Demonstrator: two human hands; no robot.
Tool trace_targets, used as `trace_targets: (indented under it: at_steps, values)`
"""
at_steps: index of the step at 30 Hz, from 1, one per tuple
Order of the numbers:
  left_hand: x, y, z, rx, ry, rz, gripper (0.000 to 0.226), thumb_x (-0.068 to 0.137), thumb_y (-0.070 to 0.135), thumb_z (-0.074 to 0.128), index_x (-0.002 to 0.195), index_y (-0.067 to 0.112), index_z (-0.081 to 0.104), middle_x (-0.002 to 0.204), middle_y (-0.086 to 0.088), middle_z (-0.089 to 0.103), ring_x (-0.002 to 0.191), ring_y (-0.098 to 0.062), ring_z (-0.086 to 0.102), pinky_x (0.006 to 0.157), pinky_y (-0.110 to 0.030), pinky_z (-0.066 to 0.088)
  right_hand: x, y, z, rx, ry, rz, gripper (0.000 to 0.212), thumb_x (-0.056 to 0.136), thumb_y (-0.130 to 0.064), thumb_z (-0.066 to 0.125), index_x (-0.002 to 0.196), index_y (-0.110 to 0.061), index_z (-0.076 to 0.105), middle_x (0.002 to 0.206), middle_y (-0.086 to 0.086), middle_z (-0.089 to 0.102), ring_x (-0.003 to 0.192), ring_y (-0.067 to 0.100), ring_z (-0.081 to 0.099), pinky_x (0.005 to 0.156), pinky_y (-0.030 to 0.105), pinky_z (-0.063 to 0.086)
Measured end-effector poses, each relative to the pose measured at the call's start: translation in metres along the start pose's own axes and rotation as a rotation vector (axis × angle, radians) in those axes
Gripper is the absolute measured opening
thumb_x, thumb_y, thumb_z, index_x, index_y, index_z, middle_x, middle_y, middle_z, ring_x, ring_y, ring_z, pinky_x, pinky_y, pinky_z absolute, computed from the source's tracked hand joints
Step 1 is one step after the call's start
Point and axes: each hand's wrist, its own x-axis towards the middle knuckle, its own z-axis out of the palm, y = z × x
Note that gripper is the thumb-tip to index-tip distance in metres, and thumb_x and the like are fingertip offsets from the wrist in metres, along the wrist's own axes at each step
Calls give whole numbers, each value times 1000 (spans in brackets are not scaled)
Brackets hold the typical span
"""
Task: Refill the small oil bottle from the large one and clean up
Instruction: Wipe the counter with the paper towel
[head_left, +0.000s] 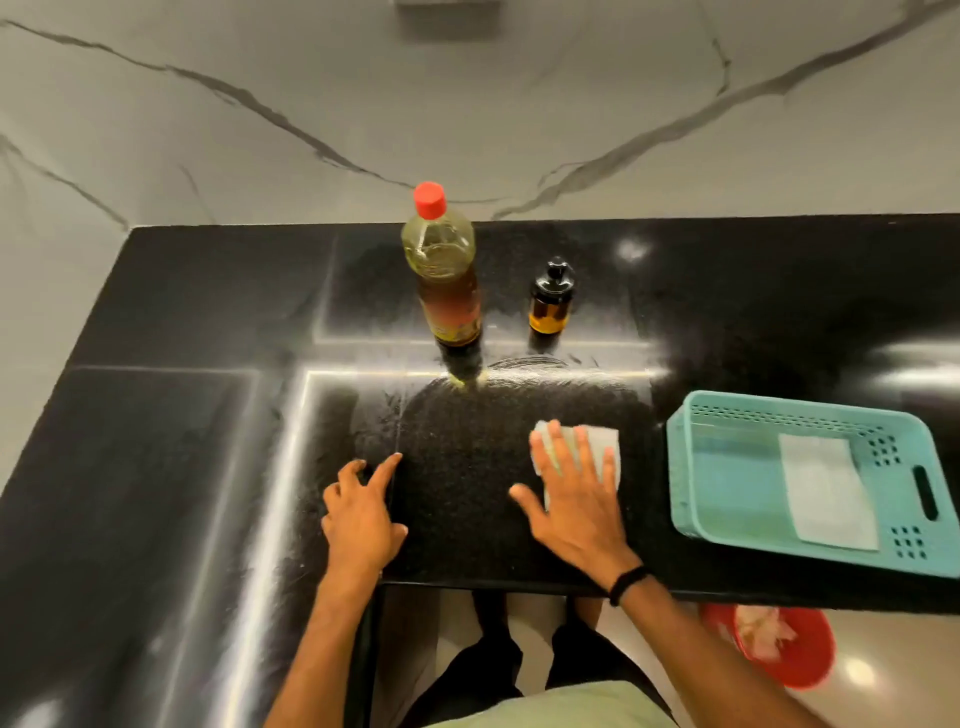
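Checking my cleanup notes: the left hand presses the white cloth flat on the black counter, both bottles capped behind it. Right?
No: in the head view the right hand presses the white cloth flat on the black counter; the left hand holds nothing. The large bottle and small bottle stand capped behind it.

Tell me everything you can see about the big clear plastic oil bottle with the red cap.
The large clear plastic oil bottle stands upright near the back of the glossy black counter. Its red screw cap is on. Yellow oil shows through the shoulder; a reddish label wraps the lower body, print unreadable. The small amber bottle with a black top stands to its right, apart. Only the counter touches it.
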Motion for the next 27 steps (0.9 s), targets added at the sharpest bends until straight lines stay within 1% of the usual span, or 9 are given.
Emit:
trace_targets:
  at_steps: [2,5,8,12,14,17,21,24,27]
  values:
    - [-1,2,-3,-14,-14,-5,95,75,19,79,150,45,26,154,-6,17,135,-35,24,104,-56,41,37,7,-8,-5,12,62,79,90,-72,25,156,-33,4,165,-5,-2,152,30,-4,118,61,1]
    - [-1,1,-4,-42,-11,-30,95,74,18,80,149,45,28,153,-5,17,136,-34,22,104,-58,40,92,-14,-12,27,-12,106,80,91,-73,20,156,-31,3,165,-2,-5,151,32,-9,117,63,-4]
    - [-1,2,-3,-38,1,-48,97,73,18,81,148,46,26,153,-4,17,136,-33,23,103,-56,40,102,-62,-3,20,-50,-33,80,91,-72,18,156,-30,0,165,-1,-8,150,31,-12,117,63,-5]
    - [-1,1,-1,-62,20,-61,100,72,18,81,150,43,24,153,-4,16,136,-33,24,102,-55,41,46,-101,17,-5,-135,-320,74,94,-67,22,156,-30,6,165,-5,-5,151,26,-13,118,61,0]
    - [-1,1,-1,-78,15,-66,102,72,18,82,151,40,21,154,-3,15,137,-33,23,103,-55,40,33,-90,16,-23,-155,-337,71,95,-65,20,156,-32,6,165,-7,-4,151,24,-11,119,58,1]
    - [1,1,-2,-105,11,-68,105,71,19,82,153,36,18,154,-4,15,137,-33,23,105,-55,38,74,-82,7,-48,-128,-268,69,96,-63,16,156,-32,3,165,-7,-6,151,23,-11,120,56,-1]
    - [2,-1,-2,-115,2,-88,110,70,20,84,154,30,15,153,-3,17,136,-34,25,105,-55,38,139,-127,0,31,-143,-203,70,97,-61,16,157,-25,5,165,-2,-5,151,27,-11,120,55,-6]
    - [0,-2,0,-118,20,-85,113,69,19,85,155,23,13,154,-5,18,136,-36,26,103,-56,39,124,-156,12,-12,-170,-322,68,99,-57,22,157,-23,10,165,1,-1,151,28,-8,120,55,-4]
    - [0,-4,1,-110,27,-72,113,69,20,86,156,21,14,155,-6,19,136,-36,27,105,-54,39,68,-145,24,-23,-157,-420,67,99,-58,22,157,-25,10,165,-1,1,152,24,-7,121,53,-3]
